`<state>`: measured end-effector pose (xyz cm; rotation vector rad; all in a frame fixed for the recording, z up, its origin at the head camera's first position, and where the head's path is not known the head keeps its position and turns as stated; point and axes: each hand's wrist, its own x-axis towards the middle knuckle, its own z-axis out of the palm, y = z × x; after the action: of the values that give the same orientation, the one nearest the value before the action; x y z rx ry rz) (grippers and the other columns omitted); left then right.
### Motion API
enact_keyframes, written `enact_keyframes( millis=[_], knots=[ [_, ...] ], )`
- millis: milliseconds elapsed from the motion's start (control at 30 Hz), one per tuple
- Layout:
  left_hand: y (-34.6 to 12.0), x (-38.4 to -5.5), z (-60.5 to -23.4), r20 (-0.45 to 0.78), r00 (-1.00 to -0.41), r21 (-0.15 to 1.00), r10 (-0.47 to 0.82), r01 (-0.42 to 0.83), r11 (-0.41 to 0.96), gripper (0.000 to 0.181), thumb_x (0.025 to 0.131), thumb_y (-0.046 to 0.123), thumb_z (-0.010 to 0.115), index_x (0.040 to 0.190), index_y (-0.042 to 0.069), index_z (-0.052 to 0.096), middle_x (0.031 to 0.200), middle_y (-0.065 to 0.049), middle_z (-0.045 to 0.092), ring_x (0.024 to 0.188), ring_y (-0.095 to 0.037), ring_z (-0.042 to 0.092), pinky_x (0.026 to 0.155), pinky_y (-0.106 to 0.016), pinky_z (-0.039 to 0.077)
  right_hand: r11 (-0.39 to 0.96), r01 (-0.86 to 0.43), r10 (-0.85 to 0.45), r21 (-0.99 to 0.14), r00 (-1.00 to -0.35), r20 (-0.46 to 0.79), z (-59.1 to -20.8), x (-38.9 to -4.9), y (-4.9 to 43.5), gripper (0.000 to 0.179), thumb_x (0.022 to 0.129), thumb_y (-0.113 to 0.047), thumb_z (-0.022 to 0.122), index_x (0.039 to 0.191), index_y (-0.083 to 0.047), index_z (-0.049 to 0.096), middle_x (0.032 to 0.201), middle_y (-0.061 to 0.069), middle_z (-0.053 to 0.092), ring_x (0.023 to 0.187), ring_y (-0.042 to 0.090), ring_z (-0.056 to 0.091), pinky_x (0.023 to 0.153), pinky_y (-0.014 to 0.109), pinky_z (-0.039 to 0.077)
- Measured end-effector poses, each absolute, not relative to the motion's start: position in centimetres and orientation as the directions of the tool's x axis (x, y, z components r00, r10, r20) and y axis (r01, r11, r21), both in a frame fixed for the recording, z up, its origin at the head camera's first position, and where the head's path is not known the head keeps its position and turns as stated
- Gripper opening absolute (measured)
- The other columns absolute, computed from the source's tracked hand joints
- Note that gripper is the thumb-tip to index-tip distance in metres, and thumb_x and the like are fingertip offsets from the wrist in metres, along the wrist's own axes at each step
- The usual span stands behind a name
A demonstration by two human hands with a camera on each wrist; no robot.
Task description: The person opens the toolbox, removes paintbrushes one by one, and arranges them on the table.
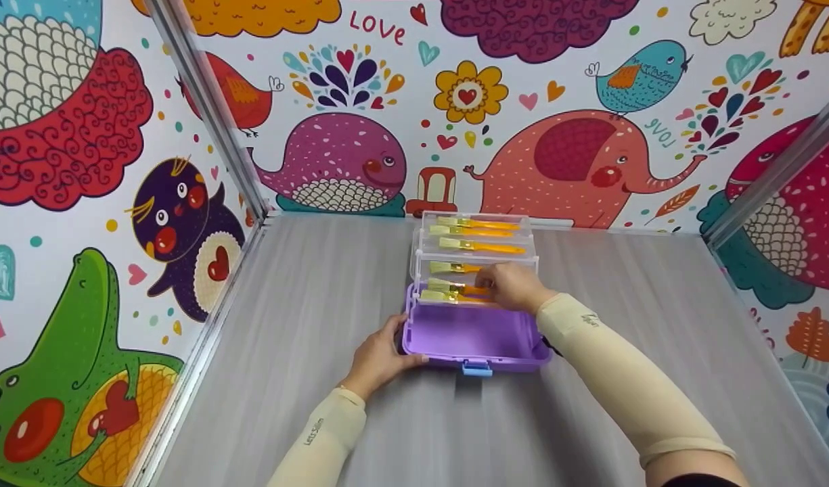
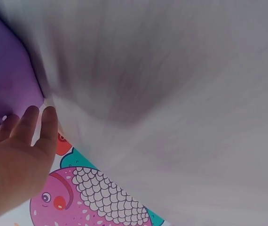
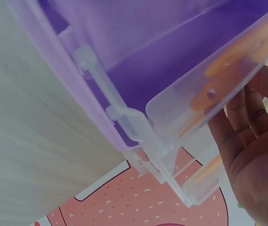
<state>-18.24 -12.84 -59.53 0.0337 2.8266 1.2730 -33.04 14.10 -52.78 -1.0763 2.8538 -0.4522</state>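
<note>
A purple toolbox [image 1: 475, 331] stands with its clear upper tray [image 1: 478, 215] and clear lower tray [image 1: 537, 262] folded out behind its bare bottom. Paintbrushes [image 1: 485, 247] with pale bristles and orange handles lie in both trays. My left hand [image 1: 380, 355] rests at the box's front left corner, thumb along the front. Seen from the left wrist, its fingers [image 2: 48, 123] extend against the purple side. Over the lower tray, my right hand [image 1: 516, 287] pinches among the orange handles with curled fingers, apparently on one paintbrush; the fingertips are partly hidden. Through the tray wall, orange handles [image 3: 204, 99] show near this hand.
The box stands on a grey wood-grain table [image 1: 306, 291], close to the back wall [image 1: 448, 142] with its cartoon animals. Another printed panel [image 1: 42, 270] rises on the left. A light blue latch [image 1: 477, 369] juts from the box's front.
</note>
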Motion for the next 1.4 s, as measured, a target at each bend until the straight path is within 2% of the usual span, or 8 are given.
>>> enact_keyframes(
  millis=[200,500,600,767,933,1133,1300,1400],
  knots=[
    [-12.7,-18.2,-59.5,-0.048,-0.998,0.758,0.034,-0.014,0.652,0.088,0.071,0.046,0.088,0.145,0.019,0.047,0.136,-0.016,0.059,0.122,-0.036,0.056,0.102,-0.052,0.042,0.726,-0.626,-0.642,-0.285,-0.766,0.046,-52.7,-33.1,14.4,0.015,0.086,0.003,0.068,0.094,-0.008,0.074,0.09,0.005,0.07,0.084,0.025,0.065,0.081,0.045,0.054],
    [-12.8,-18.1,-59.5,-0.051,-0.998,0.761,0.027,-0.021,0.648,0.09,0.071,0.047,0.088,0.146,0.019,0.046,0.135,-0.019,0.059,0.121,-0.038,0.056,0.102,-0.054,0.042,0.76,-0.582,-0.591,-0.289,-0.804,0.064,-51.4,-32.6,15.1,0.026,0.09,-0.005,0.073,0.114,-0.013,0.074,0.106,0.005,0.072,0.094,0.026,0.068,0.088,0.046,0.054],
    [-12.8,-18.2,-59.5,-0.053,-0.998,0.765,0.033,-0.019,0.644,0.091,0.071,0.049,0.087,0.146,0.018,0.046,0.136,-0.018,0.059,0.122,-0.038,0.055,0.102,-0.054,0.041,0.756,-0.553,-0.563,-0.351,-0.822,0.081,-50.8,-32.5,16.0,0.031,0.09,-0.002,0.071,0.118,-0.015,0.073,0.109,0.004,0.072,0.095,0.025,0.068,0.087,0.045,0.055],
    [-12.7,-18.2,-59.5,-0.066,-0.997,0.765,0.031,-0.031,0.644,0.092,0.07,0.05,0.087,0.146,0.019,0.046,0.138,-0.017,0.057,0.124,-0.037,0.054,0.104,-0.053,0.04,0.646,-0.519,-0.502,-0.56,-0.841,0.201,-50.2,-32.0,18.4,0.034,0.088,0.006,0.069,0.12,-0.008,0.071,0.109,0.011,0.071,0.091,0.029,0.068,0.081,0.046,0.057],
    [-12.9,-18.2,-59.7,-0.045,-0.999,0.759,0.03,-0.015,0.651,0.09,0.07,0.049,0.088,0.144,0.018,0.047,0.136,-0.016,0.059,0.122,-0.036,0.056,0.101,-0.053,0.043,0.587,-0.476,-0.405,-0.655,-0.873,0.271,-49.8,-31.0,21.2,0.039,0.087,0.011,0.066,0.123,-0.004,0.069,0.105,0.013,0.07,0.093,0.03,0.067,0.078,0.045,0.058],
    [-13.1,-18.3,-59.8,-0.018,-0.999,0.76,0.045,0.016,0.649,0.09,0.07,0.046,0.089,0.143,0.015,0.048,0.136,-0.016,0.059,0.12,-0.037,0.058,0.099,-0.053,0.044,0.601,-0.314,-0.29,-0.734,-0.942,0.166,-50.3,-29.4,24.5,0.042,0.09,0.009,0.064,0.13,-0.004,0.065,0.107,0.013,0.068,0.097,0.029,0.063,0.077,0.042,0.058],
    [-13.0,-18.4,-59.8,-0.02,-0.999,0.766,0.044,0.012,0.643,0.092,0.069,0.045,0.089,0.145,0.015,0.047,0.138,-0.019,0.057,0.122,-0.039,0.056,0.101,-0.054,0.043,0.611,-0.223,-0.223,-0.76,-0.969,0.105,-51.9,-28.0,27.0,0.041,0.093,0.004,0.065,0.133,-0.002,0.061,0.11,0.017,0.066,0.1,0.033,0.063,0.079,0.043,0.058],
    [-12.9,-18.4,-59.9,-0.015,-0.999,0.766,0.044,0.017,0.643,0.091,0.069,0.043,0.09,0.145,0.015,0.047,0.136,-0.02,0.058,0.12,-0.041,0.057,0.099,-0.055,0.043,0.61,-0.179,-0.188,-0.772,-0.979,0.079,-52.9,-27.1,28.1,0.042,0.093,0.004,0.065,0.134,-0.002,0.06,0.109,0.018,0.066,0.099,0.034,0.064,0.078,0.038,0.058]
  ],
)
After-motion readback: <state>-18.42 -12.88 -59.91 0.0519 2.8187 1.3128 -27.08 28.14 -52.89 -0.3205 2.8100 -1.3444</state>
